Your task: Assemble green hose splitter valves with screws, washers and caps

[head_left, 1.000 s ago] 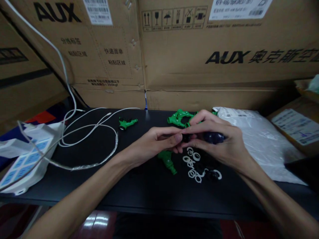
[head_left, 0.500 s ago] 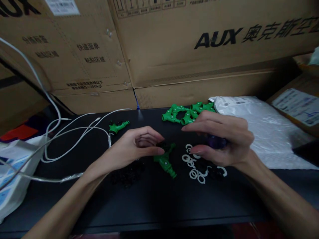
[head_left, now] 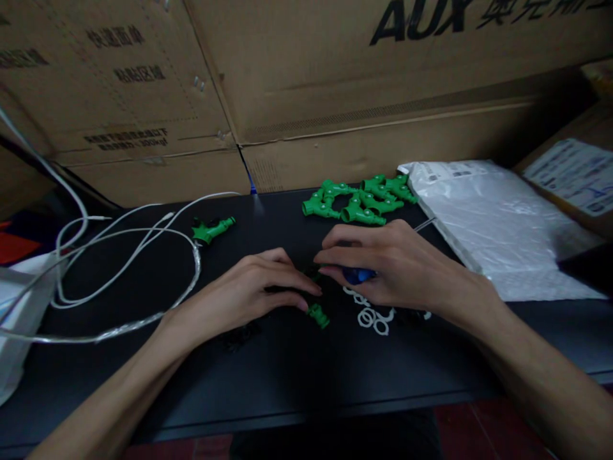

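My left hand is closed on a green branched plastic hose fitting low over the black table. Its fingers cover most of the fitting, and one ribbed end shows below the thumb. My right hand grips a screwdriver by its blue handle. The thin metal shaft sticks out behind the knuckles, pointing away from the fitting. My right fingertips come right up to the fitting; whether they touch it is hidden. White rings lie under my right hand, and small black parts lie below my left.
Several green fittings lie together at the back of the table. Another, with black parts on it, lies at left near white cables. A white plastic mailer is at right. Large cardboard boxes stand behind.
My right hand has moved left with the screwdriver, up to the fitting in my left hand. The fitting is now more covered by fingers. The view has tilted downward.
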`<state>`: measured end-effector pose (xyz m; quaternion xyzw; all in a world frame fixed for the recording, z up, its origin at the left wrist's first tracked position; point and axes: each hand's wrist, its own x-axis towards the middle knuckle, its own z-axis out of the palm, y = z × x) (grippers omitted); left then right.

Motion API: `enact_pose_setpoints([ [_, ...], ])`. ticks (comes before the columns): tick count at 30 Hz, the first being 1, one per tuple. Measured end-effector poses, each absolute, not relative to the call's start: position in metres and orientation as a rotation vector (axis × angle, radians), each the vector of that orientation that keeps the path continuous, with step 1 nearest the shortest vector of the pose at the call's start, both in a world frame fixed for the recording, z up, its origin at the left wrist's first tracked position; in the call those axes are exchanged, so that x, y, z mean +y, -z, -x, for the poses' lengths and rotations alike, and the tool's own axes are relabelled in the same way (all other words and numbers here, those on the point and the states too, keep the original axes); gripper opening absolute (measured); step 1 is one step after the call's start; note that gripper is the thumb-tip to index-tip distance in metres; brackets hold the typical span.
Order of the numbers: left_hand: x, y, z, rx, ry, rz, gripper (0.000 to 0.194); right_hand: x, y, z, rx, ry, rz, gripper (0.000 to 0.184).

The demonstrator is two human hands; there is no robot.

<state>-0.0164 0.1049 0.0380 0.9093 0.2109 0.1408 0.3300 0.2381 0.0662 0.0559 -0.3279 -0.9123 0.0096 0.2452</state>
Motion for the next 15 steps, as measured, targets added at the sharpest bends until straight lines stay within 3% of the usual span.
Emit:
enact_pose_setpoints([
  [5, 0.107, -0.038, 0.017, 0.504, -0.372, -2.403, 0.023, 0.07, -0.051, -0.236, -2.666, -0.139, 1.025, 0.026],
  [15, 0.109, -0.042, 0.02, 0.515, -0.336, -2.413, 0.027, 0.073, -0.042, -0.23, -2.694, -0.266, 1.014, 0.024],
])
